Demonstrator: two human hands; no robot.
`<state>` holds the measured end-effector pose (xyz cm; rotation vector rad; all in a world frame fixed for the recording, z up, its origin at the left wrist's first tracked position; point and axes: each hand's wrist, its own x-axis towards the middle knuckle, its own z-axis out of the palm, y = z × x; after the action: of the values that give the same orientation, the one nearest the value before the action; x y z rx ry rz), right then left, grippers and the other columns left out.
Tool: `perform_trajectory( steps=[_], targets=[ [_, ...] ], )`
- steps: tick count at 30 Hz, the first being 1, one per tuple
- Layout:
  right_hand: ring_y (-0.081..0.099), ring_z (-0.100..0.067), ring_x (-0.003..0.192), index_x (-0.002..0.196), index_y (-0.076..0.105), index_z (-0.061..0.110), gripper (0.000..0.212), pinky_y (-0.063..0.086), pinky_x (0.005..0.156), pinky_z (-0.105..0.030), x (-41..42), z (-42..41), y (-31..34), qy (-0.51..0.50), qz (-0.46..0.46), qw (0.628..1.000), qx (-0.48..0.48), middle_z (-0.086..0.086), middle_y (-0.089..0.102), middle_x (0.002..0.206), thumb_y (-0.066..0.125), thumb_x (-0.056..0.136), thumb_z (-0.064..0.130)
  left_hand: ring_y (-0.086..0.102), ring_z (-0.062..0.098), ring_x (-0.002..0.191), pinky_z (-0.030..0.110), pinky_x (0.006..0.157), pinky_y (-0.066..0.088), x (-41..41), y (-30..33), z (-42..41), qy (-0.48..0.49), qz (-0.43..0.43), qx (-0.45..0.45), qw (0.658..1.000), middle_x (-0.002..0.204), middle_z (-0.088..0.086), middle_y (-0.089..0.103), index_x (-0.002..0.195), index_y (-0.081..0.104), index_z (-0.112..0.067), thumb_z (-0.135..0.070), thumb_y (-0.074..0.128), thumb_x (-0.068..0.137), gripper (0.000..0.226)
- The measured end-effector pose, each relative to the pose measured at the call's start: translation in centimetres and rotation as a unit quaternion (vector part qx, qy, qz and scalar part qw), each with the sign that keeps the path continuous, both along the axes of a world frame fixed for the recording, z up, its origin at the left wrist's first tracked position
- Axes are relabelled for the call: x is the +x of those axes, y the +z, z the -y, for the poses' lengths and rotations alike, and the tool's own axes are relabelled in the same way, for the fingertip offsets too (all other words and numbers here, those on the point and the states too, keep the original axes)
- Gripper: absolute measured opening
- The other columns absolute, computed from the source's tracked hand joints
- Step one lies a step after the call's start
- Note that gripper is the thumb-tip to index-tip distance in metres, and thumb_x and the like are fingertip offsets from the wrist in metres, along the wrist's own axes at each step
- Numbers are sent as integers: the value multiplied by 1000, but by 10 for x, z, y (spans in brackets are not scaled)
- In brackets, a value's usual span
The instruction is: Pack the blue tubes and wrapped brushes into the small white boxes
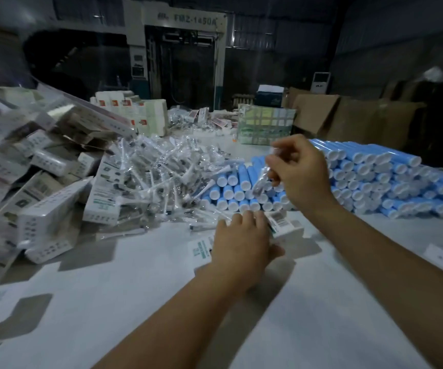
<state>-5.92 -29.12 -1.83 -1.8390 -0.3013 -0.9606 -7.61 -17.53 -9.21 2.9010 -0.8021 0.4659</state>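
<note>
— Two hands over one table (308, 302), seen from the head camera. What step is this?

— Loading a box, I'd judge. The left hand (243, 245) lies low on the table, fingers curled round a small white box (281, 222) with a barcode end facing up. The right hand (298, 167) is raised above it, fingertips pinching a wrapped brush (261, 179) that hangs down in front of the tubes.

— Where's the rest of the stock?

— Blue tubes (361, 174) are stacked in a long bank at the right, white caps facing us, just behind both hands. Loose brushes (161, 169) lie in a heap in the middle, touching the tubes' left end. Filled or flat boxes (42, 182) are piled high on the left.

— Next move?

— Probably bring the brush down to the box mouth and slide it in lengthwise; I can't tell whether the flap is open, the hand covers it. A tube would still have to come off the stack.

— How does it all feel, you reckon?

— The brush wrap is clear, crinkly film, shiny and slippery. Tubes look smooth, round plastic that could roll. Boxes are thin printed card, sharp-edged, easily crushed. The table is matte and pale.
</note>
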Motion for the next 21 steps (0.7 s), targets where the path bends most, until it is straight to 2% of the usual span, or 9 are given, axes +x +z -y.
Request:
perform_trajectory(
  steps=[2,3,5,9,12,15,18,21],
  targets=[
    [58,-6,47,82,56,18,19,49,46,-23,-9,37,-7,-45,-8,984,172,0,59,61,63,86,1,39,29,126,44,97,35,6,0,-3,11,15,-16,1000,139,8,39,145,20,-13,-65,39,89,79],
    [57,-7,46,81,55,17,19,49,46,-25,-14,53,-15,-71,-21,971,226,2,60,56,62,86,1,39,28,126,43,96,35,8,-1,-2,8,26,-18,999,139,7,40,145,20,-14,-65,38,89,78],
    [56,-7,45,78,54,15,18,49,50,-29,-20,75,-39,-113,-54,953,274,3,59,51,62,87,2,39,26,126,41,95,35,10,-2,-1,6,30,-28,999,138,5,40,145,20,-16,-66,37,89,78],
    [55,-5,46,75,53,15,18,49,52,-25,-16,81,-66,-167,-87,944,273,5,58,49,68,85,8,41,25,123,38,92,37,12,-6,3,-1,62,-2,998,136,3,41,145,18,-16,-68,33,88,79],
    [54,-9,56,73,56,14,18,45,61,-23,-10,71,-70,-192,-109,945,243,3,58,59,73,81,15,43,23,119,36,89,37,10,-8,9,-6,87,-8,996,133,1,43,144,19,-17,-70,32,87,78],
    [56,-3,57,68,56,18,21,43,56,-16,-10,58,-74,-200,-127,945,224,8,60,61,74,80,22,42,21,120,35,90,36,10,-10,17,-6,102,-4,995,134,1,41,145,19,-18,-70,31,87,79],
    [62,-7,57,66,62,21,23,48,50,-18,-14,47,-74,-149,-163,954,205,9,65,58,69,85,30,42,21,120,35,90,35,10,-10,18,-5,113,0,994,133,0,42,145,21,-18,-69,32,87,78],
    [66,-2,62,73,67,24,32,53,57,-19,-21,39,-73,-55,-197,962,181,11,69,65,50,97,37,44,20,118,34,88,36,13,-9,14,0,118,-10,993,129,-1,45,144,22,-18,-69,33,87,77]
  ],
)
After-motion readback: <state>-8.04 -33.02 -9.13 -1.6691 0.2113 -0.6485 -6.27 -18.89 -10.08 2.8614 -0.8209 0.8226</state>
